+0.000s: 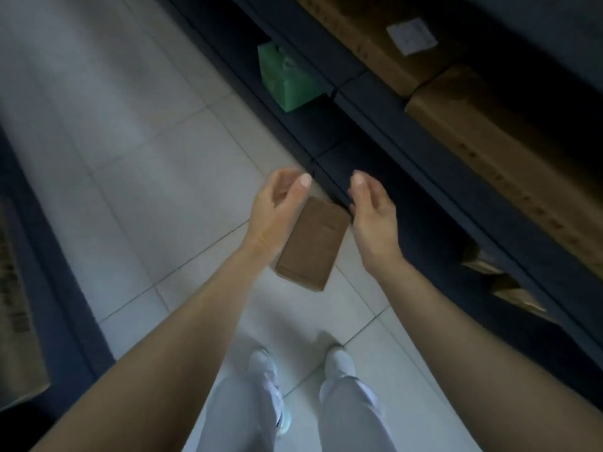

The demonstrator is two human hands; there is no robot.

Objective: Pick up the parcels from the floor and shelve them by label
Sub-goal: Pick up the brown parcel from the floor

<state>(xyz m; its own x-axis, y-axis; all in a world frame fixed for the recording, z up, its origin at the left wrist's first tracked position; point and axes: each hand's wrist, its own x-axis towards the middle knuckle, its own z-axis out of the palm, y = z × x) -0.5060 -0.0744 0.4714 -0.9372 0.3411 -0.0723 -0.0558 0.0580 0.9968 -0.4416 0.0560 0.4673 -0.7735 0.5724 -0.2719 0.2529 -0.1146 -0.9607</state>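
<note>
A small brown cardboard parcel lies on the white tiled floor beside the foot of the dark shelving. My left hand hovers over its left side, fingers curved and apart, covering part of its edge. On the parcel's right, my right hand is also open with the palm turned inward. Neither hand grips the parcel. Whether the left palm touches it is unclear.
Dark shelving runs along the right, holding large brown boxes, one with a white label. A green box sits on the lowest level. Another cardboard box stands on a dark shelf at the left. My feet stand just behind the parcel.
</note>
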